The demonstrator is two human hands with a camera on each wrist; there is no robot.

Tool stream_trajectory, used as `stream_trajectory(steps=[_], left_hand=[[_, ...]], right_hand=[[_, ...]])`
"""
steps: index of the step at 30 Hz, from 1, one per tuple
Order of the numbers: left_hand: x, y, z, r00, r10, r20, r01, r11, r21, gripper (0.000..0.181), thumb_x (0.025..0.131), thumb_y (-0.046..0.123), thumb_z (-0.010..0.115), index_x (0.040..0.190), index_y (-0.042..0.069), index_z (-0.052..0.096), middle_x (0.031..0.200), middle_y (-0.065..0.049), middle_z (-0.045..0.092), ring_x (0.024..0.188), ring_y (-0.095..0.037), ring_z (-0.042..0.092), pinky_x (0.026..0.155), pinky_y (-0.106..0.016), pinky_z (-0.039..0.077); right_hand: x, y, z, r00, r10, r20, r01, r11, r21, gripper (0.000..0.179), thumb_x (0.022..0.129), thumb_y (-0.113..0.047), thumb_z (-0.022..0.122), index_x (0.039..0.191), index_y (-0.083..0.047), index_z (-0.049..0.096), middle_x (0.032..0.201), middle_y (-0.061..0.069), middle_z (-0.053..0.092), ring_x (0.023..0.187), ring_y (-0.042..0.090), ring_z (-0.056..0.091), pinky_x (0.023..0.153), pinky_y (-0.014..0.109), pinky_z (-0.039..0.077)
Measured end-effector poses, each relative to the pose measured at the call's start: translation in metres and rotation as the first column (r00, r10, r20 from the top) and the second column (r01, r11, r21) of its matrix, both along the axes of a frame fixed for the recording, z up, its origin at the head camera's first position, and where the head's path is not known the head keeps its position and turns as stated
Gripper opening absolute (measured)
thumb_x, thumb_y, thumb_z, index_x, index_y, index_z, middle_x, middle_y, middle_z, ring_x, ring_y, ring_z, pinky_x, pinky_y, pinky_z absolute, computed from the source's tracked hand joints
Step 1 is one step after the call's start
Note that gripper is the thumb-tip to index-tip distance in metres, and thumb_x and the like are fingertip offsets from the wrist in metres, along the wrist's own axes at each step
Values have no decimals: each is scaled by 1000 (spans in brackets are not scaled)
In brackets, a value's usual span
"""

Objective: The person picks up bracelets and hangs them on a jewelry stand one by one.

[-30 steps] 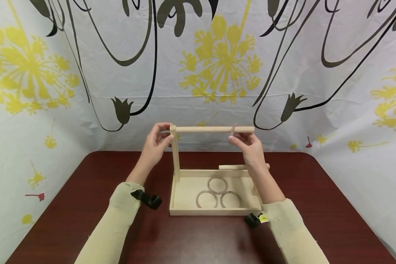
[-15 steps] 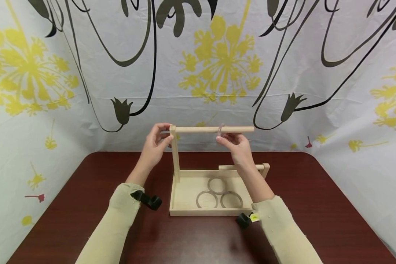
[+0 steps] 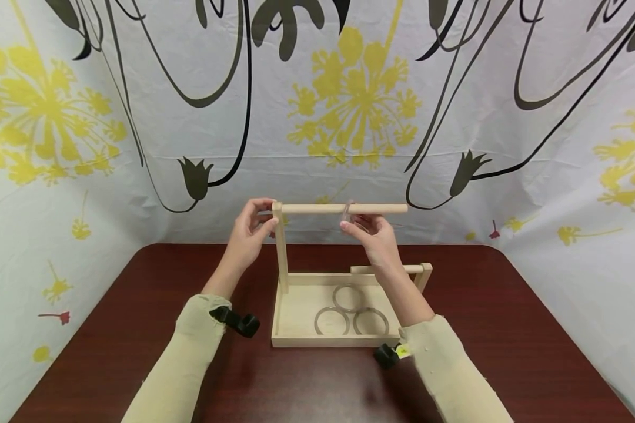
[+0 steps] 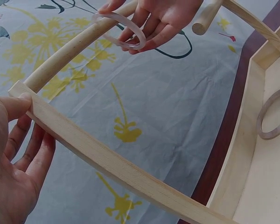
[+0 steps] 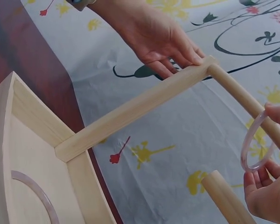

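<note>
A pale translucent bangle [image 5: 246, 149] encircles the upper wooden rod [image 3: 317, 208] of a wooden display stand, near the rod's middle. My right hand [image 3: 378, 239] pinches this bangle between thumb and fingers, as the right wrist view shows. At the rod's left end my left hand [image 3: 250, 230] grips the top of the upright post [image 4: 107, 151], thumb on the near side and fingers behind. Below, several more bangles lie flat in the stand's shallow tray [image 3: 301, 341], among them a bangle [image 3: 331, 308] at the left.
A lower, shorter rod [image 3: 361, 269] runs leftward from a short post [image 3: 425, 271] at the tray's right, partly behind my right arm. The stand sits on a dark red-brown table [image 3: 180, 264]. A patterned cloth [image 3: 317, 88] hangs behind and at both sides.
My right hand has slid the bangle leftward along the upper rod, from near its free end to about the middle. My left hand stays on the post.
</note>
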State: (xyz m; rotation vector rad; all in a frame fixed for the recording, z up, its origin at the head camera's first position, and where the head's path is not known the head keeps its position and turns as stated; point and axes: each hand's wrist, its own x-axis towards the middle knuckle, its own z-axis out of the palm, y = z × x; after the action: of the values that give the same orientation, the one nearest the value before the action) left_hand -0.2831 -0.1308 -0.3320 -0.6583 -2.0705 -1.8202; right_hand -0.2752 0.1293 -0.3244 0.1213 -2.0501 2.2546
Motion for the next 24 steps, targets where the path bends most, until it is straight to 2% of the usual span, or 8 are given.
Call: stream_trajectory(steps=[5, 12, 16, 19, 24], left_hand=[[1, 1, 1, 1000, 1, 12, -1, 1000, 1, 35, 100, -2, 53, 134, -6, 45, 130, -19, 52, 105, -13, 58, 73, -20, 52], [1, 0, 2, 1000, 1, 20, -1, 1000, 12, 35, 99, -4, 53, 133, -6, 46, 131, -22, 52, 112, -34, 58, 72, -19, 52], [1, 0, 2, 1000, -1, 16, 1, 1000, 18, 35, 99, -5, 53, 133, -7, 46, 131, -22, 52, 113, -38, 57, 71, -19, 52], [1, 0, 1, 1000, -1, 11, 0, 1000, 17, 35, 99, -5, 53, 133, -7, 46, 131, -22, 52, 112, -36, 57, 71, -19, 52], [1, 1, 1, 1000, -3, 7, 3, 1000, 16, 35, 99, -5, 53, 133, -7, 46, 131, -22, 52, 111, -34, 57, 70, -19, 52]], right_hand=[[2, 1, 0, 1000, 8, -9, -8, 1000, 24, 55, 91, -8, 70, 142, -5, 47, 136, 4, 51, 138, 24, 45, 115, 33, 40], [4, 2, 1, 1000, 28, -11, -28, 999, 31, 57, 93, -9, 69, 144, -5, 44, 146, 10, 46, 140, 25, 43, 118, 38, 38], [6, 3, -1, 999, 47, 2, -47, 999, 14, 58, 93, -8, 67, 145, -4, 41, 148, 12, 44, 140, 24, 44, 118, 40, 37], [6, 5, -3, 998, 64, -3, -64, 998, -10, 51, 94, -6, 66, 140, -7, 44, 144, 10, 46, 140, 26, 45, 117, 38, 39], [6, 10, -3, 997, 72, 8, -72, 997, -23, 39, 95, -7, 65, 129, -13, 48, 136, 3, 49, 135, 21, 49, 107, 25, 46]])
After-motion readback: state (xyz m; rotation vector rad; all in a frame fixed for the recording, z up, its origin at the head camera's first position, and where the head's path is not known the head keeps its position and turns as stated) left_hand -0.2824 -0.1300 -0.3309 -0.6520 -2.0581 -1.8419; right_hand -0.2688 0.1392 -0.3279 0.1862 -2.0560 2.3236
